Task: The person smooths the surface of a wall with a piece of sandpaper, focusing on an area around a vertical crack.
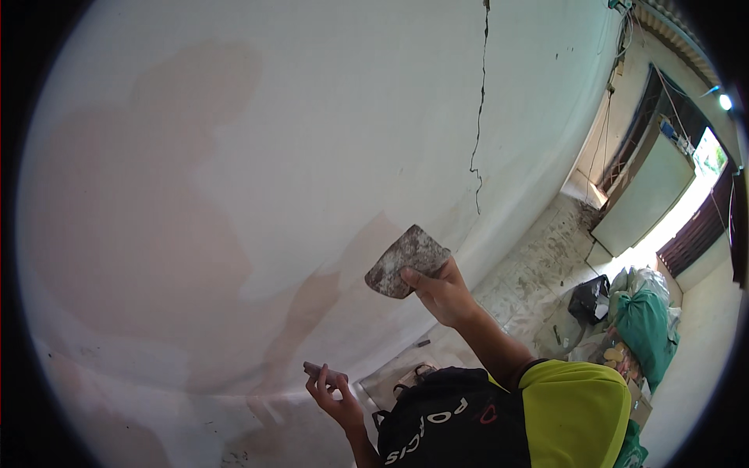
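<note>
My right hand (446,296) is closed on a flat, roughly four-sided sheet (407,257), mottled grey and whitish like dusty sandpaper, its thumb pressed on the near face. The sheet is in front of the pale wall (351,117); whether it touches the wall I cannot tell. Lower and to the left, my left hand (335,403) has its fingers bent round a small, narrow, brownish-grey piece (324,374), whose kind does not show clearly. A dark jagged crack (481,101) runs down the wall above my right hand.
Right of the wall lies a dusty tiled floor (519,288). Green and white sacks (646,316) and a black bag (589,299) are heaped farther right. Beyond them, a pale panel (646,199) leans near a bright doorway. Cables (605,132) hang at the wall's far end.
</note>
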The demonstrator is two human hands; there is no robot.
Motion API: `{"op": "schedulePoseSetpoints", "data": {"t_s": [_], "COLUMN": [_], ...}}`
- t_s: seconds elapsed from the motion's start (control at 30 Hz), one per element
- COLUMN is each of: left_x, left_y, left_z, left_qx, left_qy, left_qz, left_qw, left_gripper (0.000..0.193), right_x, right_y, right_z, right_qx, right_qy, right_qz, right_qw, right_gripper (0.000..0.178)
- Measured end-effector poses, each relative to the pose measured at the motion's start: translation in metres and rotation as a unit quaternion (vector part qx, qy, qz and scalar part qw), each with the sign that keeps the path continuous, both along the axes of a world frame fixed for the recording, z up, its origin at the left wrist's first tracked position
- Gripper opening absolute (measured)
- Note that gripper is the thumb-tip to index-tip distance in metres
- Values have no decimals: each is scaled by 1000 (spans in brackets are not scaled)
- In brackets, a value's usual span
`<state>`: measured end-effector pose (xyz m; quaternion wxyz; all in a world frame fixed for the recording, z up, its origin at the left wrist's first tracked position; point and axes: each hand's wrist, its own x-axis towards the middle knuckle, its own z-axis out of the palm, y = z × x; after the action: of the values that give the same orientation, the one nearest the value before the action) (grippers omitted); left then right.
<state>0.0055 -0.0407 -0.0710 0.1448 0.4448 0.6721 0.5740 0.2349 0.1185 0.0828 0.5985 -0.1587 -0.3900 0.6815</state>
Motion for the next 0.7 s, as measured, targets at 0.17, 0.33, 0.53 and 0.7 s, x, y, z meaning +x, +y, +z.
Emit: {"op": "schedulePoseSetpoints", "data": {"t_s": [0.17,0.33,0.53,0.7], "left_x": [7,2,-4,-1], "left_y": [3,10,12,15], "left_z": [4,8,2,8], "left_qx": [4,10,23,14], "left_qy": [3,-1,18,-22], "left_qz": [11,19,19,10], "left_qw": [1000,1000,999,1000], "left_gripper": [36,33,32,32], "right_x": [-1,-4,-9,-9], "right_y": [1,8,12,17], "right_z": [17,13,11,10], "right_qx": [14,18,-1,-18], "right_qy": [7,0,18,39], "right_qz": [8,15,12,3], "right_qw": [1000,1000,1000,999], "right_gripper": [22,28,29,30]}}
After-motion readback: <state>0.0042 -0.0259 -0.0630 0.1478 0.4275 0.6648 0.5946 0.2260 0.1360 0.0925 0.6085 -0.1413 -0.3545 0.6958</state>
